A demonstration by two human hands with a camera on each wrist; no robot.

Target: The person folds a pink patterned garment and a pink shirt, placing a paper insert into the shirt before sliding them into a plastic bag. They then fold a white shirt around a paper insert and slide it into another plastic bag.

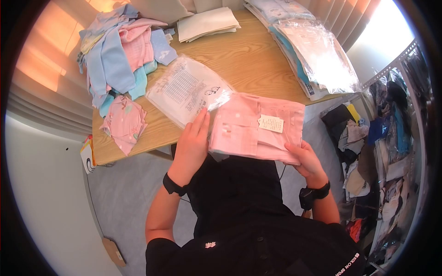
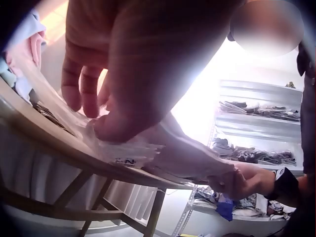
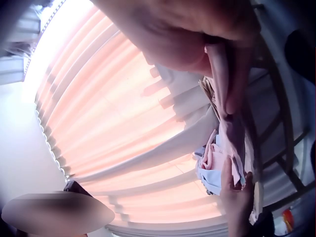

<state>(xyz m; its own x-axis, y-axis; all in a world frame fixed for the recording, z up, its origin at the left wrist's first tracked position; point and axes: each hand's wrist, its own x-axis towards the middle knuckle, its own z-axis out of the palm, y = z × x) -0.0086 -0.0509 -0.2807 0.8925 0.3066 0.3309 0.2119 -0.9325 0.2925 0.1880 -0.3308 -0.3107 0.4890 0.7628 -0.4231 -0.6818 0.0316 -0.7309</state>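
Note:
A folded pink garment [image 1: 235,131] with a white hang tag [image 1: 270,123] is held flat at the table's front edge, over the person's lap. My right hand [image 1: 307,161] grips its lower right corner, thumb on top. At its left edge is my left hand [image 1: 191,142], fingers pointing away from the body. The right wrist view has the garment's edge between the left hand's [image 3: 237,200] thumb and fingers. Beyond the left fingertips a clear plastic bag [image 1: 189,92], printed with a chart, lies on the table, its right end close against the garment.
On the wooden table [image 1: 239,60] are a heap of blue and pink clothes [image 1: 115,60], a pink patterned cloth [image 1: 123,122], a stack of pale sheets [image 1: 207,24] and a pile of bagged garments [image 1: 313,50]. Metal shelves [image 1: 391,138] full of packed clothes stand at the right.

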